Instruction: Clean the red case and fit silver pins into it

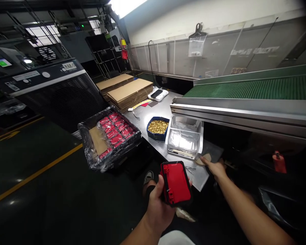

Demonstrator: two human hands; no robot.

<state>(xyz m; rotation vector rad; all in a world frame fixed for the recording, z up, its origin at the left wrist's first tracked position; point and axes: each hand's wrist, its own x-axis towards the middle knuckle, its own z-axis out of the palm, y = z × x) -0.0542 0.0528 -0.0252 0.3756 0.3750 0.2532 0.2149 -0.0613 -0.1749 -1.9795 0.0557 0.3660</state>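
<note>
My left hand (159,207) is closed around a flat red part with a black rim (177,183), shaped like a case or cover, held in front of the table's near edge. Farther right, my right hand (216,168) reaches to the table corner, its fingers closed on a beige, cloth-like piece (204,160). Thin metal tools (190,168) lie just left of that hand. Behind them stands a white two-part bin (201,144) with clear plastic bags in it. Next to the bin is a blue tray (155,136) of small gold-coloured pieces.
At left, a plastic-lined black crate (85,136) holds several wrapped red parts. Stacked cardboard sheets (130,90) and a phone (156,94) on a white packet sit farther back. A green conveyor belt (257,88) slopes along the right, its metal side (234,110) overhanging the table.
</note>
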